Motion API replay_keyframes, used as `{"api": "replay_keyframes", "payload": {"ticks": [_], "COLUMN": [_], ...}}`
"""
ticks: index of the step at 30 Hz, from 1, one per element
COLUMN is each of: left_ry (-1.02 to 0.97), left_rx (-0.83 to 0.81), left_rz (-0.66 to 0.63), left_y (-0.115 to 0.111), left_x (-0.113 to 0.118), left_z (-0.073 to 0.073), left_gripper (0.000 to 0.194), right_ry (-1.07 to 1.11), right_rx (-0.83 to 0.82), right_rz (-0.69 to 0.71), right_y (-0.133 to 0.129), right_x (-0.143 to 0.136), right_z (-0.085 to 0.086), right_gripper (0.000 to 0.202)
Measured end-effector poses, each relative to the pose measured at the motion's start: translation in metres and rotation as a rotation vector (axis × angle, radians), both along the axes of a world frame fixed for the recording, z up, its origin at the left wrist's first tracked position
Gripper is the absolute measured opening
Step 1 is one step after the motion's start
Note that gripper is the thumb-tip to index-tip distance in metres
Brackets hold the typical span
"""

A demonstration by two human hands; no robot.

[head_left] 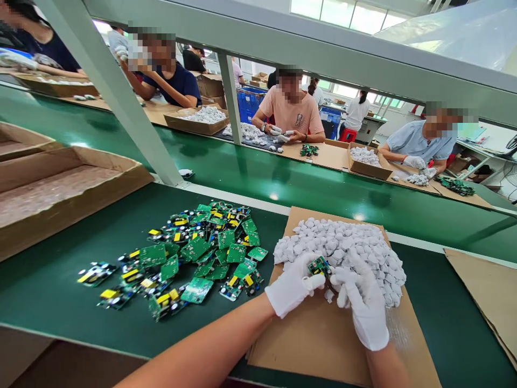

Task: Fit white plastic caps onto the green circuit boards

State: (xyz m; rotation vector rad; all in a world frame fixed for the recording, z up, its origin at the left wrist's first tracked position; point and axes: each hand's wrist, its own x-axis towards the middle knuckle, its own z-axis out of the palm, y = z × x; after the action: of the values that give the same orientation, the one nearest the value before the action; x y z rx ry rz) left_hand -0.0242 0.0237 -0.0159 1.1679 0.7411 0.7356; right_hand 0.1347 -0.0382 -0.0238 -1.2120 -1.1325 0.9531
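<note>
In the head view, my left hand (291,284), in a white glove, grips a small green circuit board (318,266) at its edge. My right hand (362,303), also gloved, is closed at the board's right side, its thumb and fingers pinched together; what lies between them is hidden. Just beyond both hands spreads a heap of small white lumpy pieces (343,234) on a flat cardboard sheet (302,345). One loose white piece (329,295) lies between my hands. To the left is a pile of circuit boards (196,249) with yellow parts, some turned face down.
A green bench (60,302) carries everything. Open cardboard boxes (81,215) stand at the left, another cardboard sheet (484,285) at the right. A slanted white post (117,91) and beam cross ahead. Beyond the green strip, several people work with white pieces and boards.
</note>
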Motion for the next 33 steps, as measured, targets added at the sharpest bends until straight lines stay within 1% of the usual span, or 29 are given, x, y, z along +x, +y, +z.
{"api": "replay_keyframes", "payload": {"ticks": [2, 4, 6, 11, 12, 14, 16, 18, 19, 22, 25, 27, 29, 31, 33], "left_ry": [0.001, -0.012, -0.031, -0.096, -0.110, -0.131, -0.139, -0.136, -0.125, -0.041, 0.074, 0.111, 0.109, 0.066, -0.014], "left_rx": [0.014, 0.013, 0.011, 0.000, -0.001, -0.013, -0.025, -0.015, -0.003, 0.051, 0.129, 0.177, 0.187, 0.131, 0.044], "left_rz": [0.012, 0.024, 0.012, -0.035, -0.045, -0.073, -0.089, -0.085, -0.067, 0.027, 0.079, 0.082, 0.074, 0.046, 0.001], "left_y": [0.000, 0.000, -0.001, -0.004, -0.005, -0.006, -0.007, -0.008, -0.009, -0.013, -0.016, -0.017, -0.017, -0.015, -0.013], "left_x": [0.001, 0.000, 0.000, 0.002, 0.003, 0.004, 0.004, 0.005, 0.005, 0.005, 0.003, 0.002, 0.001, 0.002, 0.003], "left_z": [-0.001, -0.002, -0.001, -0.002, -0.003, -0.004, -0.004, -0.005, -0.005, -0.005, -0.004, -0.005, -0.006, -0.007, -0.006], "left_gripper": [0.027, 0.031, 0.036, 0.034, 0.035, 0.037, 0.040, 0.042, 0.043, 0.050, 0.050, 0.046, 0.043, 0.044, 0.043], "right_ry": [-0.035, -0.125, -0.228, -0.603, -0.672, -0.751, -0.779, -0.790, -0.803, -0.897, -1.011, -1.057, -1.067, -1.027, -0.963], "right_rx": [0.030, 0.058, 0.097, 0.367, 0.391, 0.371, 0.326, 0.317, 0.342, 0.485, 0.576, 0.594, 0.599, 0.590, 0.561], "right_rz": [-0.032, -0.074, -0.095, -0.134, -0.138, -0.142, -0.195, -0.253, -0.268, -0.280, -0.303, -0.291, -0.276, -0.245, -0.180], "right_y": [-0.001, 0.000, 0.001, 0.005, 0.006, 0.005, 0.004, 0.003, 0.003, 0.002, 0.004, 0.005, 0.006, 0.007, 0.008], "right_x": [-0.002, -0.002, 0.000, 0.004, 0.004, 0.002, 0.000, -0.001, -0.002, -0.001, 0.000, 0.000, -0.001, -0.001, -0.001], "right_z": [0.001, 0.000, -0.001, 0.000, 0.000, -0.001, -0.004, -0.007, -0.008, -0.009, -0.010, -0.011, -0.012, -0.012, -0.010], "right_gripper": [0.031, 0.023, 0.022, 0.015, 0.014, 0.016, 0.017, 0.018, 0.017, 0.016, 0.021, 0.022, 0.020, 0.017, 0.018]}}
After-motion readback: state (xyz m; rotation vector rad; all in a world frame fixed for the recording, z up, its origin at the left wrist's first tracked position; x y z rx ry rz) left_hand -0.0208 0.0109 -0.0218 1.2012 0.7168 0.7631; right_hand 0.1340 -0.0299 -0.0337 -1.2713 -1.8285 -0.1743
